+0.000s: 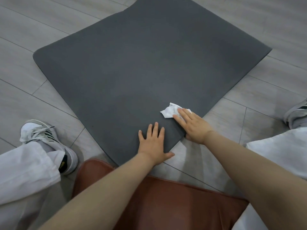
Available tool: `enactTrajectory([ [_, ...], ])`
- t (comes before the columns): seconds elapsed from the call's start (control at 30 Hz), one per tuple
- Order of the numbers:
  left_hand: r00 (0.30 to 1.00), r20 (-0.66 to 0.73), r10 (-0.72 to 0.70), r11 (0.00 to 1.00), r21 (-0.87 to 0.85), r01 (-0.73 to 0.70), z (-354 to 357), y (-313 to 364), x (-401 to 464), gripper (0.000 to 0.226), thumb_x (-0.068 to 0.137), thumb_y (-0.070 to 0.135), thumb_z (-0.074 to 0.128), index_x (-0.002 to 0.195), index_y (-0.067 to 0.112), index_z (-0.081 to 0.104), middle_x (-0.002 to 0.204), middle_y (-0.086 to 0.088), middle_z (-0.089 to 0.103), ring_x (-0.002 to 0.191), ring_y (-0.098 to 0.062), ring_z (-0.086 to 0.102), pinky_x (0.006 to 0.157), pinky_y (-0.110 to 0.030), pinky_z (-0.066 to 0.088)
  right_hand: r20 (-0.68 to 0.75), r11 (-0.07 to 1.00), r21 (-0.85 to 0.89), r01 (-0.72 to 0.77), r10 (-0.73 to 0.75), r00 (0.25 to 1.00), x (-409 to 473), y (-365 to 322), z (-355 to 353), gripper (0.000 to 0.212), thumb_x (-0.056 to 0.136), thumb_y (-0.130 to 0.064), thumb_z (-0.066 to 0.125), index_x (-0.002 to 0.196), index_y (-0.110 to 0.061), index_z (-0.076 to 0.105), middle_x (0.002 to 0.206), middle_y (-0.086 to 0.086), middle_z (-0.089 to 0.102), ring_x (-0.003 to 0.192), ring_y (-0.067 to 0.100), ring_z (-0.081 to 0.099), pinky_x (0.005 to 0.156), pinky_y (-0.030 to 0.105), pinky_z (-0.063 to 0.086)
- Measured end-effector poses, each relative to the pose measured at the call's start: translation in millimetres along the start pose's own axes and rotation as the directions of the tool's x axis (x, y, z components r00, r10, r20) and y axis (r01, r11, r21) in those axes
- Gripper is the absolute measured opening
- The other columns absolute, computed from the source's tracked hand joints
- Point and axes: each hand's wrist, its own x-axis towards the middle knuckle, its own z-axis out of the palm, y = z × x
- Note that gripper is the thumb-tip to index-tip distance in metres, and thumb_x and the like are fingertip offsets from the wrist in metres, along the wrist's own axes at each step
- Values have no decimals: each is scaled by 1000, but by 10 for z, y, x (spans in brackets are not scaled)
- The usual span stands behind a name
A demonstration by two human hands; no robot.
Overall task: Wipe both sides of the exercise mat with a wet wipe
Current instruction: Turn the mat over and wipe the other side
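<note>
A dark grey exercise mat lies flat on the floor, turned diagonally so one corner points toward me. My left hand rests flat on that near corner with fingers spread. My right hand lies flat near the mat's right edge, its straight fingers pressing a crumpled white wet wipe onto the mat. The thumb of the right hand hangs over the mat's edge.
Grey wood-look floor surrounds the mat. A brown leather seat is under me at the bottom. My legs in white trousers with white sneakers stand at the left and right of the mat's corner.
</note>
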Motion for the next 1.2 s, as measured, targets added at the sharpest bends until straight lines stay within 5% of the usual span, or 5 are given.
enactTrajectory([
  [0.2, 994, -94, -58, 998, 28, 61, 209, 100, -7, 103, 90, 64, 47, 156, 14, -14, 162, -14, -23, 150, -33, -19, 115, -69, -2, -89, 997, -79, 16, -23, 996, 92, -41, 167, 57, 87, -16, 29, 142, -2, 30, 143, 30, 39, 129, 44, 42, 105, 51, 39],
  [0.43, 991, -87, -102, 994, 41, 106, 225, 234, 24, 86, 97, 26, 43, 154, 14, -20, 160, -19, -26, 148, -40, -22, 112, -73, -2, -34, 960, 210, -183, 195, 980, 112, -181, 80, 96, 72, -27, 63, 152, -20, 10, 159, 13, 3, 146, 34, 4, 117, 51, 13],
  [0.67, 990, -131, -54, 996, 70, 64, 247, 234, 26, 90, 97, 16, 47, 153, 21, -24, 163, 0, -23, 150, -38, -18, 113, -73, -1, -83, 991, 62, -122, 127, 988, 204, 13, 17, 55, 86, -12, 53, 136, -23, 34, 151, 9, 25, 137, 38, 26, 107, 55, 32],
  [0.93, 992, -121, 43, 997, 67, -35, 135, 98, 22, 90, 98, 11, 46, 153, 41, -19, 163, 18, -16, 153, -27, -9, 119, -63, -1, -77, 973, 134, -186, 198, 977, -19, 34, 46, 58, 89, -12, 49, 143, -20, 31, 144, 10, 35, 112, 32, 46, 87, 41, 46],
  [1.2, 939, -109, 326, 922, 255, -291, 66, -125, -115, 73, 104, 16, 35, 155, 41, -11, 165, 16, -5, 153, -24, 8, 123, -47, 5, 37, 953, 88, -289, 287, 957, -533, -294, -126, 57, 92, -5, 41, 145, -14, 24, 138, 12, 38, 108, 30, 52, 65, 35, 38],
])
